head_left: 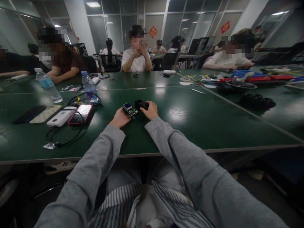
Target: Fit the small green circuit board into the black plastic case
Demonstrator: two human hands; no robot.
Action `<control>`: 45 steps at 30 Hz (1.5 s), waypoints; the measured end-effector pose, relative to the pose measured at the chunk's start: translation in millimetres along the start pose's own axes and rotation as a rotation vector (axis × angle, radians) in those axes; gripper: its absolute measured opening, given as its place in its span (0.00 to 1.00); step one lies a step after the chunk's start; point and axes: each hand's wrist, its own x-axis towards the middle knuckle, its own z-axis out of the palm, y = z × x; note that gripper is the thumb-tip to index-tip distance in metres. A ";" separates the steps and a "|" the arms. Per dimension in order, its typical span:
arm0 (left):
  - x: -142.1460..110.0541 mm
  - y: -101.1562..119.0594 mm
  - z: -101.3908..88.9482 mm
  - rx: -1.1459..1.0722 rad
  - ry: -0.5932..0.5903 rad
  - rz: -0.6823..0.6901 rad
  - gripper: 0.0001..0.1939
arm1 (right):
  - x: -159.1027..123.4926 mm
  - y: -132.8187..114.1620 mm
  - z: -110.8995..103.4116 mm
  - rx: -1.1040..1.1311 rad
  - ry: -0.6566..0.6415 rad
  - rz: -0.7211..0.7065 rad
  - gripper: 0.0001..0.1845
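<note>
Both my arms in grey sleeves reach out over a dark green table (194, 125). My left hand (119, 118) is closed on a small green circuit board (131, 111) with a little blue screen on top. My right hand (150, 111) is closed on a small black block (141, 104) just right of the board. Board and block sit close together on the table top, almost touching.
To the left lie a white power bank (61, 118), a red-cased phone (80, 113), two more phones (37, 114) and a black cable (62, 141). Two water bottles (47, 85) stand behind them. Black parts (255, 102) and coloured clutter lie at right. Several people sit around the tables.
</note>
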 end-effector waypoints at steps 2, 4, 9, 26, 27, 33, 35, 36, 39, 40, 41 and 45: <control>0.8 -0.2 -0.4 0.000 -0.010 0.000 0.18 | -0.4 -2.2 -1.9 -0.016 -0.002 0.004 0.30; 2.1 -0.5 -0.5 -0.002 -0.020 -0.005 0.18 | -1.0 -4.5 -3.7 -0.026 -0.005 0.010 0.30; 2.7 -0.9 1.6 0.009 0.007 -0.010 0.19 | -3.2 -8.2 -6.8 -0.042 -0.015 0.008 0.30; -1.7 -1.0 5.2 0.056 0.014 -0.004 0.18 | -4.9 -7.9 -6.4 0.020 -0.033 -0.065 0.26; -1.2 -1.1 4.7 0.051 0.012 -0.004 0.18 | -5.3 -8.2 -6.5 0.024 -0.035 -0.067 0.26; -1.7 -0.6 2.0 0.012 -0.009 -0.016 0.18 | -6.4 -8.1 -6.3 0.050 -0.047 -0.059 0.28; -2.6 0.2 0.5 -0.013 -0.020 -0.021 0.18 | -6.1 -8.0 -6.0 0.071 -0.046 -0.062 0.28; -3.0 0.7 -0.2 -0.029 -0.026 -0.021 0.18 | -5.8 -8.2 -6.0 0.087 -0.044 -0.060 0.27; -3.0 1.7 -2.3 -0.068 -0.033 -0.016 0.18 | -4.7 -10.7 -7.0 0.164 -0.040 -0.004 0.25; -2.6 1.8 -2.8 -0.074 -0.026 -0.013 0.18 | -4.5 -12.3 -7.8 0.199 -0.038 0.030 0.24; -2.0 1.8 -3.1 -0.075 -0.015 -0.011 0.18 | -4.6 -14.2 -8.7 0.238 -0.035 0.059 0.24; 0.4 1.3 -3.7 -0.062 0.028 -0.007 0.18 | -7.9 -25.0 -11.5 0.406 -0.004 0.064 0.24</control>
